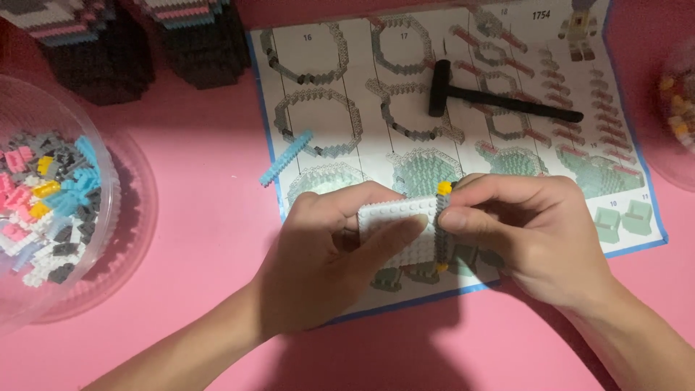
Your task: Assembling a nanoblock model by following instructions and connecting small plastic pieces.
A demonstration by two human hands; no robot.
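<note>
My left hand (322,264) grips a white studded brick plate (394,216) just above the instruction sheet (340,65). Against the plate's right edge stands a thin grey brick strip (441,221) with a yellow piece at its top and another at its bottom. My right hand (539,232) pinches that strip with thumb and fingers. Both hands meet over the lower middle of the sheet. Much of the plate is hidden behind my fingers.
A small black hammer (499,98) lies on the sheet's upper right. A light blue brick strip (286,159) rests at the sheet's left edge. A clear round tub (108,217) of mixed small bricks sits at left. Dark brick models (101,61) stand at top left, another tub (680,108) at right.
</note>
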